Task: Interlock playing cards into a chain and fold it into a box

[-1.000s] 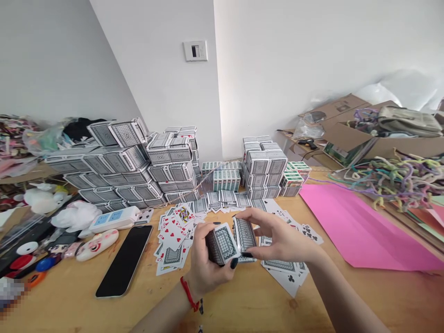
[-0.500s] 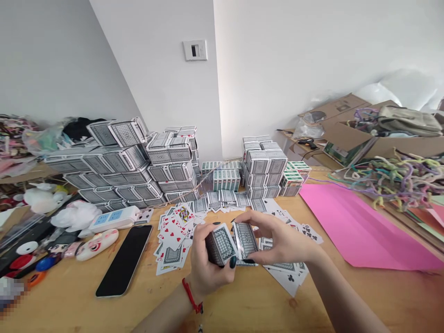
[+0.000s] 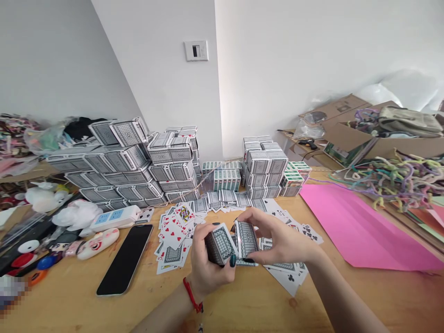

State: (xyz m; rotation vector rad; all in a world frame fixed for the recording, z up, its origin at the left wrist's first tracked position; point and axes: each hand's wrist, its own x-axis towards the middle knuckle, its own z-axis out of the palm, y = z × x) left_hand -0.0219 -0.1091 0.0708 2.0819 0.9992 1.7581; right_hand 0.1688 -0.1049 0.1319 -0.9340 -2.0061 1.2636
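1. A wooden table (image 3: 229, 300) filled the lower part of the view.
2. Stacked decks (image 3: 130, 159) rose along its back left, laid snugly together, probably for steadiness; they blocked reach towards the wall.
3. A pink sheet (image 3: 360, 226) lay flat on the right, beyond the forearm.
4. The left hand (image 3: 206, 266) was curled around a thick packet of cards (image 3: 224, 243), its thumb on the near corner, likely to keep the edges even.
5. The right hand (image 3: 277, 240) pinched a second packet (image 3: 247, 238) between thumb below and fingers above, apparently leaving the patterned back uncovered. Both packets tilted above the table, side by side; whether they touched was unclear.
6. A dark phone (image 3: 125, 259) rested to the left.
7. Loose cards (image 3: 175, 233) lay scattered beside both hands, crowding the space.
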